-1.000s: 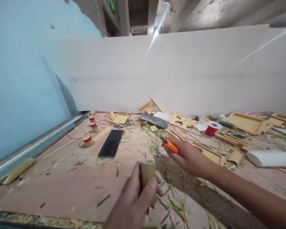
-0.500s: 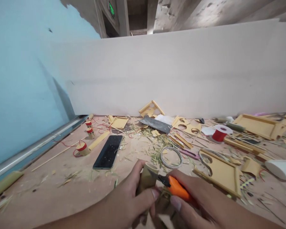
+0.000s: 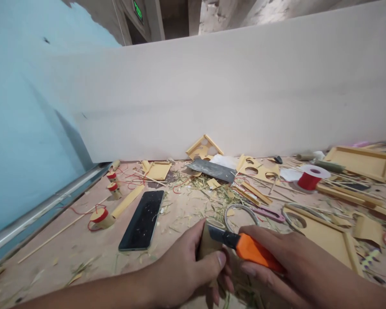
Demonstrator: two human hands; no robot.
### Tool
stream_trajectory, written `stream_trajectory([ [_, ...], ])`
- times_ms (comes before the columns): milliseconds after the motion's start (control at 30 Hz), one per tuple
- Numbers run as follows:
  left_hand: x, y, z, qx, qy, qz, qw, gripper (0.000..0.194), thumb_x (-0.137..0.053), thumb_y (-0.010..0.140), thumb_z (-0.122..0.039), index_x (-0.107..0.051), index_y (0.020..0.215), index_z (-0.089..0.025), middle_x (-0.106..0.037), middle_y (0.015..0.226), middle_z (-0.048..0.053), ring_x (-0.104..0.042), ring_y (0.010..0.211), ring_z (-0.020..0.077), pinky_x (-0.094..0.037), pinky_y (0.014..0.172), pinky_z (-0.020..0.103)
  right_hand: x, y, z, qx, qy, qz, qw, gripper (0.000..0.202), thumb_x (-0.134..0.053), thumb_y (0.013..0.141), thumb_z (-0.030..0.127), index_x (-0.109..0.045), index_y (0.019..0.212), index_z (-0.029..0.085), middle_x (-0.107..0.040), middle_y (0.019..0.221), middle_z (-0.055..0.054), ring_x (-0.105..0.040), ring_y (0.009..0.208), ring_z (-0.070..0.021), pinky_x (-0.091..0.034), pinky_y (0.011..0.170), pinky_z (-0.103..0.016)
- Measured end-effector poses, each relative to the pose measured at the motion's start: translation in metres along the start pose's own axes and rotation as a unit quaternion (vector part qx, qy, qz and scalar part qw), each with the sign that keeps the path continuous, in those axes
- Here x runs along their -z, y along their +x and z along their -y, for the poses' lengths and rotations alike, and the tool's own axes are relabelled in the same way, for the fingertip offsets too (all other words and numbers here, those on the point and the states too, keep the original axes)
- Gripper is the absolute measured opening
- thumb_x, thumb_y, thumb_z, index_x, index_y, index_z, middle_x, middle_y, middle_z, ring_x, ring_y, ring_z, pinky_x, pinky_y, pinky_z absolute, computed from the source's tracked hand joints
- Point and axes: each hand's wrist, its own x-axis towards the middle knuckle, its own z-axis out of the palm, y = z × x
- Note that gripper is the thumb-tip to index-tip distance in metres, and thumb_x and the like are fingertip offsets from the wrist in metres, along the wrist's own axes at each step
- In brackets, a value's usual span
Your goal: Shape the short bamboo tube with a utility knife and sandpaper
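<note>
My left hand [image 3: 193, 268] is wrapped round a short bamboo tube [image 3: 206, 245], its open rim facing up and away. In my right hand [image 3: 276, 257] is an orange utility knife [image 3: 255, 252], gripped by the handle. Its dark blade lies against the tube's side just below the rim, above my left thumb. The lower part of the tube is hidden by my left fingers. Just beyond the tube lies a roll of tape [image 3: 241, 214] on its side, partly covered by my right hand.
A black phone [image 3: 142, 221] lies left of my hands. Several red-topped bamboo pieces [image 3: 101, 218] with red string stand farther left. Bamboo shavings [image 3: 196, 201] litter the wooden tabletop. A red spool [image 3: 310, 179], a grey slab [image 3: 212, 168] and thin wooden frames [image 3: 330, 238] lie behind and right.
The knife blade has shifted on the tube and now lies flatter across its side near the rim. The view has tilted and moved slightly closer. Both hands keep their holds.
</note>
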Motion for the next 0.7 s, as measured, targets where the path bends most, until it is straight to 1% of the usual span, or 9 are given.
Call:
stream_trajectory([
  [67,0.003,0.001,0.002,0.015,-0.01,0.004,1.0,0.06,-0.081,0.08,-0.065,-0.049,0.105,-0.021,-0.065,0.083,0.002,-0.062,0.055,0.0121,-0.05,0.049,0.021,0.001,0.001,-0.003,-0.001,0.034,-0.016,0.999,0.03,-0.05,0.099,0.059,-0.061,0.091,0.032,-0.073,0.075,-0.005,-0.065,0.062,-0.0259,-0.044,0.054,-0.034],
  [133,0.006,0.001,0.004,0.035,0.003,0.003,0.999,0.06,-0.081,0.08,-0.065,-0.051,0.107,-0.021,-0.063,0.079,-0.001,-0.059,0.051,0.01,-0.044,0.046,0.017,0.0,0.0,-0.007,0.004,0.068,-0.053,0.996,0.028,-0.049,0.099,0.056,-0.061,0.09,0.033,-0.073,0.076,-0.005,-0.065,0.062,-0.0261,-0.048,0.055,-0.035],
  [233,0.007,-0.001,0.004,0.051,0.022,0.002,0.998,0.06,-0.08,0.081,-0.065,-0.053,0.112,-0.021,-0.059,0.07,-0.004,-0.053,0.05,0.0084,-0.037,0.045,0.014,-0.005,-0.003,-0.016,0.01,0.082,-0.131,0.988,0.027,-0.047,0.099,0.055,-0.064,0.093,0.036,-0.076,0.087,-0.006,-0.067,0.071,-0.0298,-0.053,0.061,-0.04],
  [300,0.007,-0.002,0.002,0.057,0.017,0.004,0.998,0.062,-0.08,0.081,-0.066,-0.054,0.114,-0.02,-0.059,0.068,-0.004,-0.051,0.05,0.008,-0.036,0.045,0.014,-0.008,-0.006,-0.024,0.011,0.072,-0.152,0.986,0.027,-0.047,0.099,0.055,-0.066,0.099,0.037,-0.078,0.094,-0.007,-0.068,0.078,-0.0323,-0.055,0.064,-0.041],
  [400,0.006,-0.002,-0.001,0.062,0.01,0.002,0.998,0.064,-0.08,0.079,-0.067,-0.054,0.114,-0.02,-0.06,0.07,-0.003,-0.051,0.049,0.008,-0.038,0.044,0.014,-0.008,-0.01,-0.031,0.01,0.054,-0.15,0.987,0.027,-0.047,0.099,0.055,-0.067,0.108,0.039,-0.078,0.101,-0.007,-0.07,0.086,-0.0337,-0.057,0.066,-0.041],
  [467,0.006,-0.001,-0.003,0.064,0.012,0.004,0.998,0.063,-0.08,0.079,-0.067,-0.053,0.111,-0.02,-0.06,0.066,-0.004,-0.051,0.049,0.0082,-0.038,0.043,0.014,-0.006,-0.01,-0.031,0.008,0.05,-0.137,0.989,0.029,-0.047,0.1,0.055,-0.068,0.108,0.038,-0.079,0.101,-0.007,-0.07,0.086,-0.0336,-0.057,0.066,-0.041],
  [533,0.008,0.0,-0.003,0.066,0.009,0.005,0.998,0.063,-0.081,0.078,-0.067,-0.051,0.109,-0.02,-0.059,0.065,-0.005,-0.051,0.048,0.0076,-0.039,0.043,0.013,-0.004,-0.008,-0.026,0.003,0.058,-0.113,0.992,0.031,-0.047,0.1,0.056,-0.07,0.103,0.037,-0.079,0.094,-0.007,-0.071,0.082,-0.0329,-0.057,0.063,-0.04],
  [600,0.01,0.001,-0.001,0.064,-0.003,0.008,0.998,0.064,-0.082,0.078,-0.066,-0.05,0.109,-0.02,-0.06,0.067,-0.005,-0.053,0.048,0.0069,-0.042,0.043,0.013,-0.003,-0.006,-0.02,-0.001,0.075,-0.09,0.993,0.031,-0.048,0.099,0.057,-0.071,0.097,0.037,-0.077,0.082,-0.007,-0.071,0.076,-0.0326,-0.056,0.059,-0.039],
  [700,0.016,0.004,0.003,0.07,-0.026,0.013,0.997,0.064,-0.085,0.077,-0.064,-0.048,0.108,-0.021,-0.064,0.071,-0.004,-0.059,0.051,0.0087,-0.045,0.044,0.013,-0.004,-0.003,-0.013,0.003,0.105,-0.078,0.991,0.032,-0.05,0.098,0.058,-0.073,0.094,0.036,-0.073,0.07,-0.004,-0.07,0.069,-0.0298,-0.055,0.056,-0.035],
])
